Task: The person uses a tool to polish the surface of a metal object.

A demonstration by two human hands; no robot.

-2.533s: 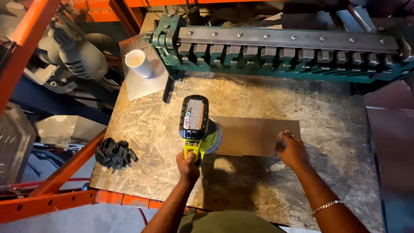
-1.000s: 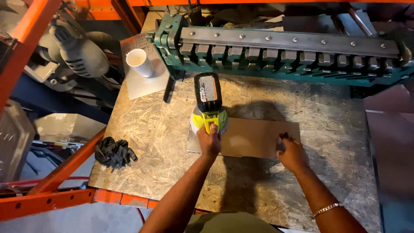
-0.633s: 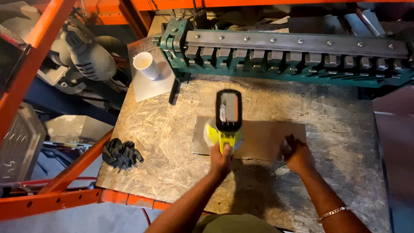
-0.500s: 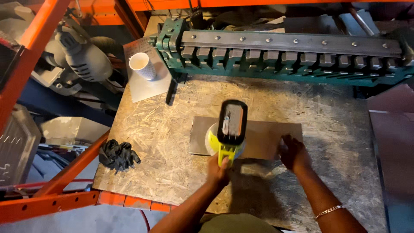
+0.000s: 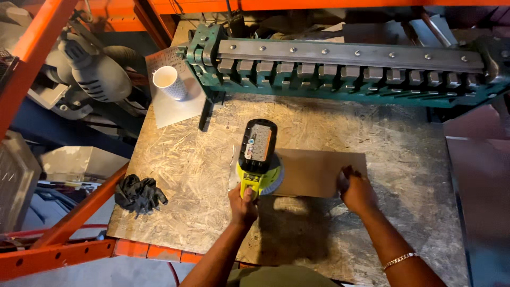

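Currently mid-pass: left hand [image 5: 243,202] is wrapped tight round the grip of the yellow-green battery sander [image 5: 258,159], whose pad sits flat on the left end of the brown sheet [image 5: 319,172]. Right hand [image 5: 357,190] is not gripping anything, fingers spread and pressing the sheet's right edge down onto the table [image 5: 175,175]. Sheet lies flat near the table's middle, well short of the green bending machine [image 5: 345,66] along the back. Paper cup [image 5: 170,82] stands on a grey plate at the back left corner, black gloves [image 5: 139,192] bunched near the front left edge, both well apart from the work. My read: surface sanding under way, left end only covered. Next pass would need the sander kept flat, and the pinning hand kept off the pad's path.
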